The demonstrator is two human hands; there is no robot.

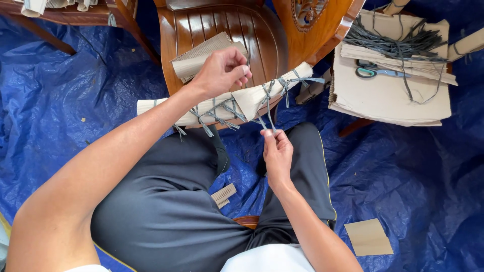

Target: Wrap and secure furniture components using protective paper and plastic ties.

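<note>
A long pale roll of dried leaf or paper (254,95), tied at several places with grey-blue strips, lies across the front edge of a wooden chair seat (222,25). My right hand (277,153) pinches the hanging ends of one grey strip (267,118) just below the roll. My left hand (222,71) hovers over the roll's middle with fingers curled, pinching something small that I cannot make out. A shorter ribbed roll (201,58) rests on the seat behind it.
A stool at the right carries cardboard sheets (388,95), a bundle of grey strips (398,43) and scissors (375,72). A blue tarp (418,176) covers the floor, with cardboard scraps (369,236) on it. My legs in dark trousers (166,201) are below.
</note>
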